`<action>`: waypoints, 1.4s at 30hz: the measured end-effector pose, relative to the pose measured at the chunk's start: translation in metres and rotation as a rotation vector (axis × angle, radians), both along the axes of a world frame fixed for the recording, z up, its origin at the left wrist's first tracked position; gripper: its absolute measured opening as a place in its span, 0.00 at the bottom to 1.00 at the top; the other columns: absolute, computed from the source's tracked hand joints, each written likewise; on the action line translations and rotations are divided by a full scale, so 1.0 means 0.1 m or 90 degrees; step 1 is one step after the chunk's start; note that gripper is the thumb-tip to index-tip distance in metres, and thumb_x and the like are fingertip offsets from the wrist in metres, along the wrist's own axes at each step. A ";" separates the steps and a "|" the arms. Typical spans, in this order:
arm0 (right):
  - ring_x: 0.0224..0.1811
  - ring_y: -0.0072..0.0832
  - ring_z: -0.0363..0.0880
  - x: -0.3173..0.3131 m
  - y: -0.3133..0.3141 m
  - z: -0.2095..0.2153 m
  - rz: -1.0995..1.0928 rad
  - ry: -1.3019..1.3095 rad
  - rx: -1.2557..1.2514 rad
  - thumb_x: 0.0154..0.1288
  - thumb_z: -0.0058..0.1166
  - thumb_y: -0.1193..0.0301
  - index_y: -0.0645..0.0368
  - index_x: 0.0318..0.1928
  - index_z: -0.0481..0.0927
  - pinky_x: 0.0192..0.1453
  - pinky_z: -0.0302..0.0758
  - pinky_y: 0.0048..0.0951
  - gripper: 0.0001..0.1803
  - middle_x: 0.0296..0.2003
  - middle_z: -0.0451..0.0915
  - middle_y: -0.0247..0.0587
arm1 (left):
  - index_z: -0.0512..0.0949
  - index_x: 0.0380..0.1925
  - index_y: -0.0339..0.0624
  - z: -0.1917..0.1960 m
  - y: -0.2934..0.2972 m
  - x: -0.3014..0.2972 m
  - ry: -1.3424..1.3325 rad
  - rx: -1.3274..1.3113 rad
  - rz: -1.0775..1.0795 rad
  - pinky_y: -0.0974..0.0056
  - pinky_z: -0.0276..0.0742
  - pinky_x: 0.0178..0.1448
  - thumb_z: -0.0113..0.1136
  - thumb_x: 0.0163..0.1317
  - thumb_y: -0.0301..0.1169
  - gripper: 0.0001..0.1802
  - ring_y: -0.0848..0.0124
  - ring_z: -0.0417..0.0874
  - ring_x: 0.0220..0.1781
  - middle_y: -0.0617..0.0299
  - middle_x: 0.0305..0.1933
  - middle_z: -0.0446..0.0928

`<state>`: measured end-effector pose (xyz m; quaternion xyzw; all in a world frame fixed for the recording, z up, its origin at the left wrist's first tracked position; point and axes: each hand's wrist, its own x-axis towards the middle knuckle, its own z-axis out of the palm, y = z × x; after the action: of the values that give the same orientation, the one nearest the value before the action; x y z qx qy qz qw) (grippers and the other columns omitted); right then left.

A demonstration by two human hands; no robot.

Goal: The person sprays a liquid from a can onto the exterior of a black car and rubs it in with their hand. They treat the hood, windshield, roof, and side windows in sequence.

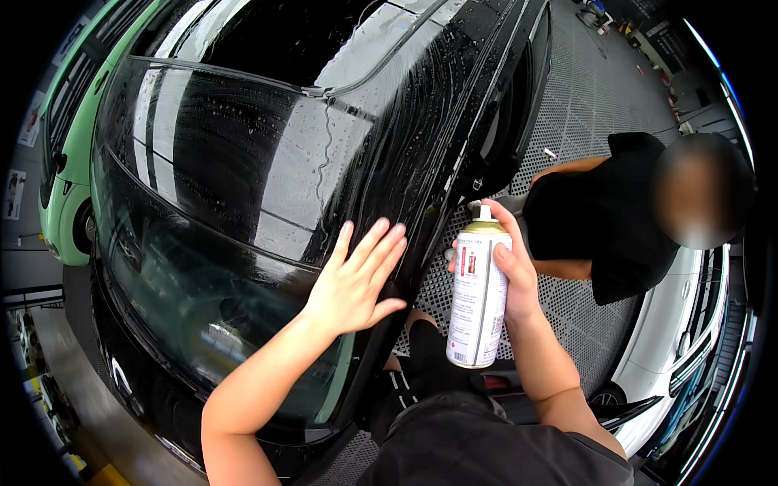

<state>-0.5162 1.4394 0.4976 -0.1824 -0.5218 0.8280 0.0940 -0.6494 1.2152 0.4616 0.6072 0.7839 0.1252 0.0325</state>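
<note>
My left hand (pixel 354 278) is spread flat with its fingers apart, over or on the black car's wet roof edge near the windshield; whether it touches cannot be told. Upright in my right hand (pixel 517 267) is a white spray can (pixel 476 304), with the index finger up beside its white nozzle. The black car (pixel 405 154) has water drops and streaks over its roof. Its windshield (pixel 219 300) lies below and left of my left hand.
A person in a black shirt (pixel 592 215) leans in beside the car's open door (pixel 519 105) on the right. A white car (pixel 677 324) stands behind that person, a green car (pixel 74 202) at the far left. Grey perforated tiles (pixel 583 97) cover the floor.
</note>
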 end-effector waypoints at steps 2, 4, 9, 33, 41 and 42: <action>0.42 0.42 0.87 0.03 0.00 0.00 -0.020 0.001 -0.011 0.67 0.58 0.52 0.55 0.75 0.54 0.46 0.86 0.37 0.44 0.46 0.81 0.58 | 0.61 0.73 0.30 0.11 0.39 -0.26 0.009 0.047 0.014 0.34 0.37 0.82 0.57 0.60 0.60 0.52 0.50 0.47 0.85 0.47 0.82 0.54; 0.42 0.43 0.87 0.07 0.04 0.00 -0.041 0.009 -0.014 0.67 0.58 0.53 0.55 0.75 0.54 0.46 0.85 0.38 0.44 0.46 0.81 0.59 | 0.61 0.73 0.29 0.16 0.89 -0.57 0.068 0.106 0.026 0.34 0.38 0.82 0.55 0.65 0.59 0.49 0.49 0.48 0.85 0.46 0.81 0.56; 0.41 0.44 0.86 0.18 0.17 -0.04 -0.092 0.002 0.007 0.63 0.61 0.50 0.53 0.75 0.54 0.44 0.85 0.38 0.47 0.48 0.79 0.61 | 0.58 0.76 0.34 0.25 2.26 -1.43 0.184 0.128 0.076 0.39 0.37 0.84 0.33 0.75 0.63 0.46 0.55 0.47 0.85 0.51 0.82 0.55; 0.40 0.45 0.86 0.35 0.03 0.08 -0.072 0.051 -0.031 0.70 0.55 0.52 0.52 0.75 0.54 0.33 0.89 0.40 0.40 0.47 0.78 0.60 | 0.57 0.76 0.33 -0.13 0.17 -0.07 -0.012 0.073 0.159 0.36 0.38 0.82 0.60 0.61 0.57 0.52 0.47 0.49 0.84 0.46 0.81 0.55; 0.41 0.44 0.87 0.39 0.03 0.14 -0.091 0.046 -0.040 0.67 0.59 0.53 0.54 0.75 0.54 0.42 0.87 0.39 0.43 0.46 0.80 0.58 | 0.59 0.74 0.30 -0.01 0.12 -1.93 0.239 0.055 0.655 0.36 0.48 0.80 0.46 0.75 0.50 0.39 0.44 0.53 0.82 0.38 0.80 0.56; 0.40 0.45 0.87 0.36 0.00 0.19 -0.102 0.035 -0.050 0.68 0.58 0.53 0.52 0.75 0.54 0.41 0.87 0.40 0.42 0.46 0.80 0.58 | 0.60 0.73 0.28 -0.02 0.38 -1.64 0.255 0.107 0.540 0.35 0.48 0.80 0.47 0.74 0.50 0.39 0.43 0.53 0.82 0.37 0.79 0.57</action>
<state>-0.4800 1.4396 0.5165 -0.2045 -0.4697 0.8425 0.1666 -0.8132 1.2533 0.4600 0.2467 0.9406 0.0706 -0.2224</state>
